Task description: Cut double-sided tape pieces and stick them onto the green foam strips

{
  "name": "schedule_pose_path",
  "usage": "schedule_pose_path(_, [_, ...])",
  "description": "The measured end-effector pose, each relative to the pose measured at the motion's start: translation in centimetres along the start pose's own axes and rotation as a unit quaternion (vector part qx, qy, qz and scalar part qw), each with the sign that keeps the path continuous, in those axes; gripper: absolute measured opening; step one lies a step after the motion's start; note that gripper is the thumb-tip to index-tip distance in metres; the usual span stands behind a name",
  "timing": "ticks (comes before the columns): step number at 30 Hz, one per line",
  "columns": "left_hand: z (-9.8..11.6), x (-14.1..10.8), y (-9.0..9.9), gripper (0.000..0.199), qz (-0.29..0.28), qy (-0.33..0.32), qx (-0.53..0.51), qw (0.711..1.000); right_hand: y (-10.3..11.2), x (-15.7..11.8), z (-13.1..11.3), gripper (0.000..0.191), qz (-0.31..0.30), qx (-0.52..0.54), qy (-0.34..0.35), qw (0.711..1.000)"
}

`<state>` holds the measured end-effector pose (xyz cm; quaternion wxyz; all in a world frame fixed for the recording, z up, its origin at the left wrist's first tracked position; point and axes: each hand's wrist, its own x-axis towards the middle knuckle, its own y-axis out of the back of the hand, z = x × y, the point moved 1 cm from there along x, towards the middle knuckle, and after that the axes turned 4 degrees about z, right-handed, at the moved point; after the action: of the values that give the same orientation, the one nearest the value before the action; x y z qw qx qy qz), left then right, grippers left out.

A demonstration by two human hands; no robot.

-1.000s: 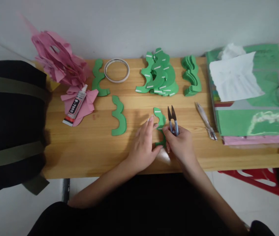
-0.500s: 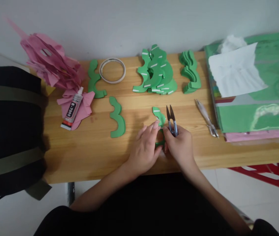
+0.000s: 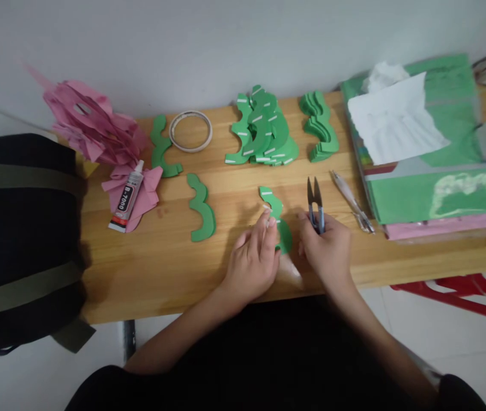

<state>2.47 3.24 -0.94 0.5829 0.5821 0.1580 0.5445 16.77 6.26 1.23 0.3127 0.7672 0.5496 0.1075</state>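
Observation:
My right hand [image 3: 326, 245] is closed around a pair of thread snips [image 3: 315, 205], its dark blades pointing away from me and apart at the tips. To its left, my left hand [image 3: 253, 260] rests with fingers stretched out beside a wavy green paper piece [image 3: 284, 234]. Small white bits, like strips of tape, show at its fingertips. Two white strips are visible on that green piece, one near its top end; its lower left part is hidden by my fingers. Another wavy green piece [image 3: 208, 214], without visible strips, lies further left.
Behind are a pile of green pieces with white strips [image 3: 264, 128], a neat green stack [image 3: 324, 128], a tape roll [image 3: 174, 140] and one green piece [image 3: 158, 142]. A pen [image 3: 349, 197], green packets [image 3: 431, 197], glue tube [image 3: 127, 197], pink paper [image 3: 97, 123] and black bag [image 3: 20, 228] lie around.
My right hand has drawn away to the right with the snips, leaving a gap from the green piece. More of that piece shows. The whole view has shifted slightly.

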Motion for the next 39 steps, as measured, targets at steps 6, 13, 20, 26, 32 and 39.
schedule_pose_path(6, [-0.1,-0.5,-0.3,0.084,-0.023,0.030,-0.067,0.997,-0.6,-0.1,0.2,0.027,-0.179,0.188,-0.115,0.959])
schedule_pose_path(13, [-0.9,0.6,1.1,0.085,0.022,0.224,-0.509,0.831,1.2,-0.1,0.3,0.031,-0.111,0.225,-0.113,0.961])
schedule_pose_path(20, [-0.2,1.3,4.7,0.060,-0.036,0.355,-0.784,0.508,1.5,-1.8,-1.7,0.040,-0.158,0.367,-0.151,0.904])
schedule_pose_path(26, [0.9,-1.3,4.7,0.070,-0.063,0.285,-0.734,0.613,1.9,-2.9,-1.6,0.040,-0.138,0.355,-0.138,0.914])
schedule_pose_path(32, [0.0,-4.4,4.4,0.088,-0.034,0.078,-0.321,0.943,2.4,-3.7,0.9,0.033,-0.097,0.229,-0.132,0.960])
schedule_pose_path(39, [-0.3,-4.9,3.3,0.082,-0.050,-0.046,-0.137,0.988,0.5,-4.0,1.8,0.025,-0.139,0.064,-0.015,0.988])
